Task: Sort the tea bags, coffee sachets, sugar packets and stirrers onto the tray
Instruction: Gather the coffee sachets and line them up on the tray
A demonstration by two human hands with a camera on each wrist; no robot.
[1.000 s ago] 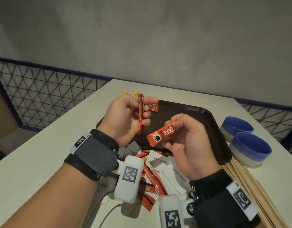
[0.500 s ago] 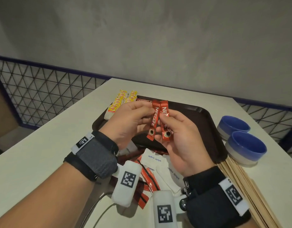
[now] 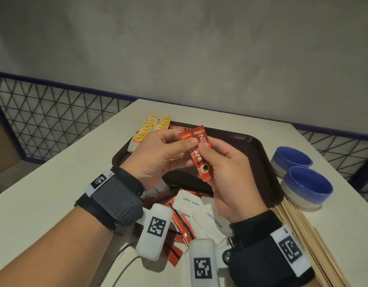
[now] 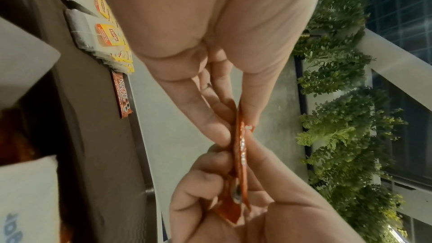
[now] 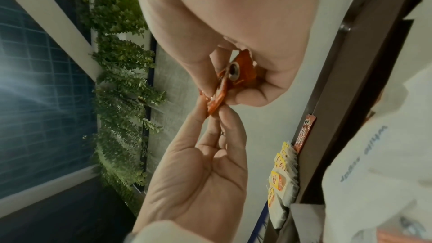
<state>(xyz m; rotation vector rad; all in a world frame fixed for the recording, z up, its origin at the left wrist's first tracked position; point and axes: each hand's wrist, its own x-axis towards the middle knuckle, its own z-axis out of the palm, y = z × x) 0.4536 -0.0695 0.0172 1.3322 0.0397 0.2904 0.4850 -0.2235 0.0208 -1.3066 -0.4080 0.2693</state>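
Above the tray (image 3: 259, 154), both hands pinch two coffee sachets (image 3: 200, 155).

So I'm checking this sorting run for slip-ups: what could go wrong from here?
1. Both hands, left hand and right hand, pinch two stacked Nescafe sachets above the tray; one could slide out.
2. It might drop among the white sugar packets and unsorted sachets below.

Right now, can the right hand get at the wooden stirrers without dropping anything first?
Probably not. The right hand and left hand both pinch the red coffee sachets. The stirrers lie beside the right wrist with nothing across them, but the hand's fingers are occupied.
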